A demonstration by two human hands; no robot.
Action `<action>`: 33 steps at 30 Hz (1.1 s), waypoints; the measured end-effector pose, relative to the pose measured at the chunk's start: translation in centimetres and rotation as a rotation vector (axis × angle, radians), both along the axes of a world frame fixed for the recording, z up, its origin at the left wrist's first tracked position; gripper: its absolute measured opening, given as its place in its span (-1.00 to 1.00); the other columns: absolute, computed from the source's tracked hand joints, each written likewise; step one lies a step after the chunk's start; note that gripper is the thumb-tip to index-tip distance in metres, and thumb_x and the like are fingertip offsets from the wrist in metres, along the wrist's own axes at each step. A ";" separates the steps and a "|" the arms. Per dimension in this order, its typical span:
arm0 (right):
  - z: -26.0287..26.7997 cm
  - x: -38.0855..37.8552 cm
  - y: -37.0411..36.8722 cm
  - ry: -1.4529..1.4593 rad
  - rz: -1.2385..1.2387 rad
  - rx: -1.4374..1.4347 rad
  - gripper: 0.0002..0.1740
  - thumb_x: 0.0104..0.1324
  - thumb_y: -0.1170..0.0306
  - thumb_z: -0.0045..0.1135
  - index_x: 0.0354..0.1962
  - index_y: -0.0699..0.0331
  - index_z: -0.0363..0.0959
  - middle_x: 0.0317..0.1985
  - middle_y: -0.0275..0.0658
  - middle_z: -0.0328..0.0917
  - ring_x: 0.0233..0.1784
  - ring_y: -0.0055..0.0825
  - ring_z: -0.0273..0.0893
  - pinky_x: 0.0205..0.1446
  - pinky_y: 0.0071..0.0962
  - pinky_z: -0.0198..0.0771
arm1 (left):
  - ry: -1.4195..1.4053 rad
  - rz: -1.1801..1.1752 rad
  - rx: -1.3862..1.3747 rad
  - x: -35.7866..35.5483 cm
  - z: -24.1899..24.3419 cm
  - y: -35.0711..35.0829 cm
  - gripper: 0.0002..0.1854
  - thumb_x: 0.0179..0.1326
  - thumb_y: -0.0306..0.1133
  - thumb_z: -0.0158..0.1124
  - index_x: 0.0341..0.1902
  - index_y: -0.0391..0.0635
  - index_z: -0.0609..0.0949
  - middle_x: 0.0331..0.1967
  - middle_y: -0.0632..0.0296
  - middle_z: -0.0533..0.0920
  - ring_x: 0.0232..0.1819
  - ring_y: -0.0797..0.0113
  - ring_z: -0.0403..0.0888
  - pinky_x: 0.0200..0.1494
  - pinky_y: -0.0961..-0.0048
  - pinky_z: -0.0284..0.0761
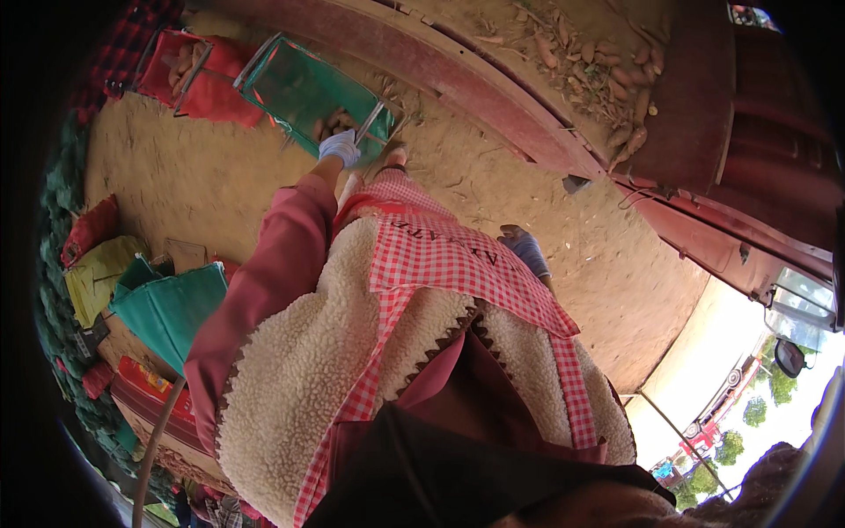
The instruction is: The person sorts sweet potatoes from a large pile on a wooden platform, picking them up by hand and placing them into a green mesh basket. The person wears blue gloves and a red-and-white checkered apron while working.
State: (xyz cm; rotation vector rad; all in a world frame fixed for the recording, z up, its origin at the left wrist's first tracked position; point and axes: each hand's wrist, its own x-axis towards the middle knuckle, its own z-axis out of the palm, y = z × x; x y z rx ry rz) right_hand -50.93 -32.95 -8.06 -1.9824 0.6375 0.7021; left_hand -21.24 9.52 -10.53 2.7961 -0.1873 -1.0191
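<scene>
My left hand (340, 148), in a pale glove, reaches out to the near side of a green mesh sack (310, 86). Its fingers close around the end of the metal frame (370, 123) that spreads the sack's mouth. Several sweet potatoes (338, 123) show through or inside the sack beside the fingers. My right hand (526, 251), also gloved, hangs low by the checked apron (455, 257). The apron partly covers it; the fingers look bent, and nothing shows in them.
A red sack (221, 82) on a similar frame holds sweet potatoes. More sweet potatoes (617, 72) lie in a pile beyond the red truck-bed side (462, 99). Green sacks (175, 310), a yellow sack (102, 274) and a pole (155, 449) are at the left. Dirt floor (198, 171) lies between.
</scene>
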 end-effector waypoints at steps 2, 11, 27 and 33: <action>0.3 1.1 -1.6 -0.018 0.027 -0.020 -0.45 0.17 0.29 0.31 0.08 0.34 0.45 0.05 0.07 0.55 0.09 -0.23 0.55 0.11 -0.37 0.45 | 0.036 0.012 0.024 -0.4 -0.6 0.2 -0.60 0.08 -0.19 0.25 0.03 0.04 0.55 -0.02 0.04 0.64 0.04 0.01 0.60 0.06 0.15 0.51; 3.9 6.2 -6.6 -0.169 0.014 -0.179 -0.50 0.19 0.34 0.28 0.07 0.36 0.46 -0.03 -0.08 0.61 -0.01 -0.33 0.57 0.07 -0.42 0.45 | -0.004 0.066 0.012 -9.7 0.4 6.4 -0.70 0.01 -0.25 0.25 -0.13 0.04 0.61 -0.16 0.08 0.68 -0.08 0.03 0.64 -0.06 0.15 0.53; 3.9 12.7 -5.7 0.017 0.201 -0.194 -0.46 0.18 0.29 0.29 0.09 0.32 0.45 -0.02 -0.04 0.60 0.05 -0.31 0.56 0.09 -0.42 0.44 | 0.273 0.470 0.019 -18.9 -3.5 14.5 -0.75 0.19 -0.27 0.09 -0.12 0.08 0.69 -0.08 -0.03 0.66 0.01 0.00 0.60 0.02 0.20 0.51; 10.0 24.7 -0.1 -0.203 0.462 -0.353 -0.45 0.18 0.21 0.27 0.10 0.26 0.46 0.03 -0.02 0.57 0.09 -0.21 0.56 0.15 -0.34 0.41 | 0.469 0.468 0.108 -17.6 -9.7 19.2 -0.64 0.30 -0.23 0.12 0.11 -0.07 0.57 0.01 0.10 0.65 0.06 0.20 0.59 0.04 0.28 0.47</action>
